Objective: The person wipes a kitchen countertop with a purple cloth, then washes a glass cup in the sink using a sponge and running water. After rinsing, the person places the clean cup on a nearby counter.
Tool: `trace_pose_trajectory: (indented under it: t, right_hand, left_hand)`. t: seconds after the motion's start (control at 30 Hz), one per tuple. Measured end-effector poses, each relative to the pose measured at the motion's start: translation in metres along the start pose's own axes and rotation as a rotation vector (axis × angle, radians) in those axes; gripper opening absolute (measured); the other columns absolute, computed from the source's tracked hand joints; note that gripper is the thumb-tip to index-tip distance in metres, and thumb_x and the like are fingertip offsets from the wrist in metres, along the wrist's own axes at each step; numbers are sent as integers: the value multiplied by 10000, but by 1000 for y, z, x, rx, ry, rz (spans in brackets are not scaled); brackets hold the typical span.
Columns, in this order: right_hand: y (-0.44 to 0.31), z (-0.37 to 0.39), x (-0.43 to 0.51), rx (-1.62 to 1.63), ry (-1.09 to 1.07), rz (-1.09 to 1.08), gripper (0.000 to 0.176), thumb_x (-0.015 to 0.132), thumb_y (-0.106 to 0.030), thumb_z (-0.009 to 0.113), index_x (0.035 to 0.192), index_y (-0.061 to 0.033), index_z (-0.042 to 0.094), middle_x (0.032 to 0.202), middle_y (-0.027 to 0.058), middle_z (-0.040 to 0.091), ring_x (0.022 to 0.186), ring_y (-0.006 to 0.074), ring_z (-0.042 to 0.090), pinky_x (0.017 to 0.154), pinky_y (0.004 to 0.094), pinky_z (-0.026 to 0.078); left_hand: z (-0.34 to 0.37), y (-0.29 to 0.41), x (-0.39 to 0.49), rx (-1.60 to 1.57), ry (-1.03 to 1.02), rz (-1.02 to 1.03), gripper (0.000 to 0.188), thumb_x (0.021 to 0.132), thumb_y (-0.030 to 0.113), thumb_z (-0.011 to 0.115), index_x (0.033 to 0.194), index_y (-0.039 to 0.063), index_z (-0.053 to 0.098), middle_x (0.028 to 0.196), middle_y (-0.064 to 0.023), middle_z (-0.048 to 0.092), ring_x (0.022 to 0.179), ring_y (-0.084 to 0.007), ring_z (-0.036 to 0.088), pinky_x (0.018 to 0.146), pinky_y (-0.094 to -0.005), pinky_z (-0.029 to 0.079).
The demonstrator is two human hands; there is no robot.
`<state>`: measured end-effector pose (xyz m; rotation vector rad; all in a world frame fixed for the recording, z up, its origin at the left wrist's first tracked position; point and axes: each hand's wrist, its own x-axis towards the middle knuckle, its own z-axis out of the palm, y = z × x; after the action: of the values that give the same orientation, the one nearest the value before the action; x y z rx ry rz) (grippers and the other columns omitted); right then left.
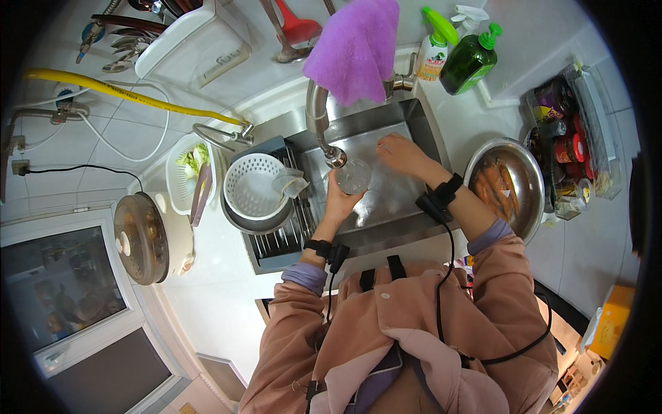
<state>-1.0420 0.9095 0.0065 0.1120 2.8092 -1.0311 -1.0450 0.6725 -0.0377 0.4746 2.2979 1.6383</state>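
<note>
My left hand point(340, 201) grips a clear round vessel point(354, 176), glass or plastic, holding it under the spout of the metal faucet point(316, 106) above the stainless steel sink point(382, 217). Just to the right, my right hand point(405, 157) hovers over the basin, apart from the vessel. Its fingers are curled downward, and their undersides are hidden, so I cannot tell if anything is in them. A purple towel point(357, 49) drapes over the faucet's arch.
Left of the basin, a white colander point(253, 186) rests in a dark pot on a drying rack point(302, 212). A white basket point(178, 181) holds leafy greens and a knife. Rightward stand a metal bowl point(532, 191) of carrots, a green pump bottle point(468, 64) and a spray bottle point(432, 54).
</note>
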Motion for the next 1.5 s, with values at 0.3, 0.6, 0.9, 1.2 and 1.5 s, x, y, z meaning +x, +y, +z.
trace_pose_trajectory:
  t: [0.3,0.6,0.9,1.2,1.5]
  right_hand:
    - [50,-47,27,326,261,177,482,900,-318,591,1214,47,564,1139,227,627,1076,348,611,931,406,474]
    - [94,-56,77,286,461,215,539,896,-307,575,1263,83,521,1185,269,606,1116,362,591,947,406,455]
    - [108,-72,111,340,407,258,391,874,-272,554,1075,59,612,1011,261,653,981,411,623,878,437,472]
    - [97,-86,135,94,439,123,329,897,-218,505,1041,58,614,989,281,641,982,450,598,858,490,460]
    - [59,-68,73,21,585,-11,434,890,-220,567,1185,96,533,1185,294,560,1106,443,537,958,464,430]
  left_hand:
    - [7,-7,7,-166,10,-42,756,680,60,822,1278,25,361,1176,-163,555,1120,-273,551,960,-383,437]
    - [7,-26,15,15,-64,-18,825,703,52,813,1359,53,312,1245,-139,559,1142,-235,565,977,-363,450]
    - [14,-35,15,-216,-160,-61,804,709,67,816,1352,14,337,1234,-118,558,1132,-227,557,989,-359,439]
    - [12,-21,24,-79,-188,14,753,688,81,821,1306,18,395,1224,-110,537,1159,-216,520,1000,-349,415]
    - [0,-14,4,-222,-63,-103,811,678,76,823,1338,40,352,1236,-131,530,1172,-232,517,1004,-359,412]
